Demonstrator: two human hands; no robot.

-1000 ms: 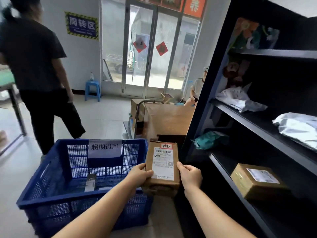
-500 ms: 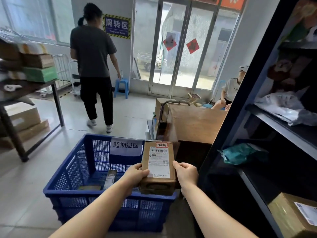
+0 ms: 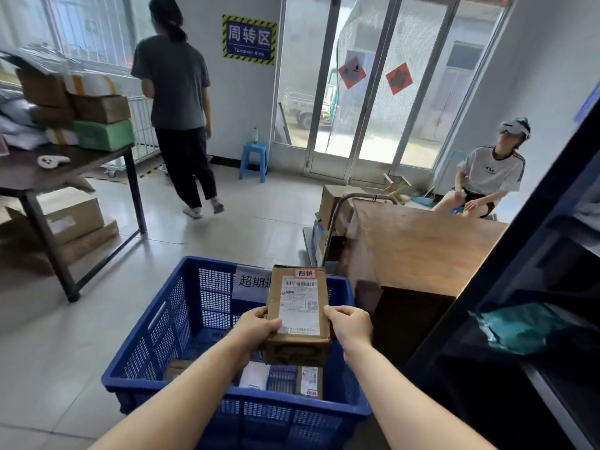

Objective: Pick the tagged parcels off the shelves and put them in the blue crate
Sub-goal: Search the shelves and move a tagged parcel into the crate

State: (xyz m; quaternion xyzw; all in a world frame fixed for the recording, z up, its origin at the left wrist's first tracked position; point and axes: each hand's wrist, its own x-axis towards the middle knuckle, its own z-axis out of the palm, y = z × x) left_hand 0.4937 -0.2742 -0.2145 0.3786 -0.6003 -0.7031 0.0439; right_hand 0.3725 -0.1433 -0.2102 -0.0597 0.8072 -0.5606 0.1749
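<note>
I hold a brown cardboard parcel point(image 3: 298, 315) with a white shipping label and a red tag above the blue crate point(image 3: 168, 323). My left hand point(image 3: 256, 329) grips its left side and my right hand point(image 3: 350, 326) grips its right side. Inside the crate lie a white packet point(image 3: 255, 375) and a small labelled box point(image 3: 308, 381). The dark shelves point(image 3: 532, 287) stand at the right, with a teal bag point(image 3: 526, 329) on one shelf.
A wooden board on a trolley point(image 3: 415, 251) stands behind the crate. A table point(image 3: 48, 177) stacked with boxes is at the left. One person point(image 3: 178, 102) walks near the far wall, another point(image 3: 487, 177) sits by the glass doors. A blue stool point(image 3: 254, 160) stands by the wall.
The view has swung left, away from the shelves. The parcel in both hands has moved from beside the crate to above its inside. The walking person has gone farther off.
</note>
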